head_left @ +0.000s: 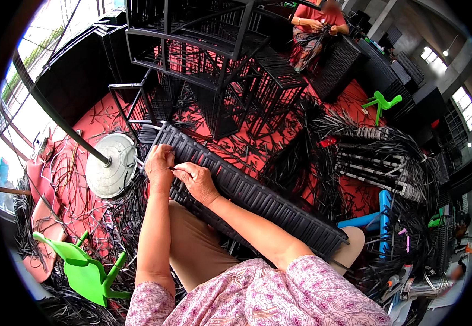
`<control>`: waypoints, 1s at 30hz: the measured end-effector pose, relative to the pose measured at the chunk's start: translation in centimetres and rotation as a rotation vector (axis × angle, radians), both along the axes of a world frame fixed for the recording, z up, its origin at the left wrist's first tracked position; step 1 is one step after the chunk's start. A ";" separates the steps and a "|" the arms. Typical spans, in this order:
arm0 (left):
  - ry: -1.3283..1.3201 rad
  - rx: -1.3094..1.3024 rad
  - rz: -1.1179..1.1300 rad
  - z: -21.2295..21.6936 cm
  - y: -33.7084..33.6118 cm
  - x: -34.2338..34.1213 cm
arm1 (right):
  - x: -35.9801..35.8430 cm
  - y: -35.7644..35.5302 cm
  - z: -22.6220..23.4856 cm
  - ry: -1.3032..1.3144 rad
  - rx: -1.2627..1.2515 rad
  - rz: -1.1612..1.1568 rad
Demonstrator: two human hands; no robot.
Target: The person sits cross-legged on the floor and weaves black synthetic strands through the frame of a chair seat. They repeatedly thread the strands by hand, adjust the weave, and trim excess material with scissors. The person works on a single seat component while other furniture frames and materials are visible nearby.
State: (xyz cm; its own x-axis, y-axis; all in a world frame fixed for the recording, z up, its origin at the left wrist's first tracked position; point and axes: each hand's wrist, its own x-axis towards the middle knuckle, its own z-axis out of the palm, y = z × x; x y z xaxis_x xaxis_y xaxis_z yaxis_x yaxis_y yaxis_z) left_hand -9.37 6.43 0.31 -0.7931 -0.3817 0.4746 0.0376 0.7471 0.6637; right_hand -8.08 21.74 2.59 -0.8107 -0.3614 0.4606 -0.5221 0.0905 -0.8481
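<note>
A: Black woven plastic-rattan panel point(257, 198), long and narrow, lying slantwise across my lap from upper left to lower right. Near end sits just by a grey round metal base plate point(112, 164) with a dark pole rising out of it.

B: Hands?

A: Left hand point(159, 163) curled over the panel's upper end, fingers closed on the edge, bracing it. Right hand point(197, 182) touching the left, thumb and fingers pinched together on what looks like a thin black strip end point(175, 169); too small to be sure.

B: How would I do this step well?

A: My read: it's tucking or pulling a strand through the weave. Keep the left hand clamped close to the work point so the panel doesn't twist. Pull the strip flat, not rolled, in line with the ribs, and seat it snug against the neighbouring row before letting go.

B: Risks?

A: Strip could kink or slip if pinched too near its tip. Panel's far end hangs past my knee, so it may swing.

B: Surroundings?

A: Red floor point(97, 125) littered with loose black strips. Bare black metal furniture frames point(203, 43) stacked ahead. Green plastic stool point(86, 271) tipped over at lower left. Another person in a red top point(317, 19) sits at the far side, hands busy on their own piece.
</note>
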 end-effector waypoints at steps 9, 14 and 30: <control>-0.010 0.151 -0.111 -1.7 -0.8 -0.6 | -0.1 -0.3 -1.1 -0.012 -0.067 -0.007; 0.055 0.574 -0.238 -9.2 -5.9 -4.6 | -1.1 -1.6 -3.0 0.206 -0.099 -0.015; -0.074 0.012 -0.243 -9.5 -10.1 -7.0 | 9.2 21.7 3.0 0.534 0.201 -0.402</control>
State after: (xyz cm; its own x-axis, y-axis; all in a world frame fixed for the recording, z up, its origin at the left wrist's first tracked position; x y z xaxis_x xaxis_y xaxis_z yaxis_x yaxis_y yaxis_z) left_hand -16.36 -3.65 -9.22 -0.8947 -0.1809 0.4083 0.1661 0.7140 0.6802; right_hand 1.10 43.43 5.61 -0.5810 -0.2006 0.7888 -0.7557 0.4928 -0.4314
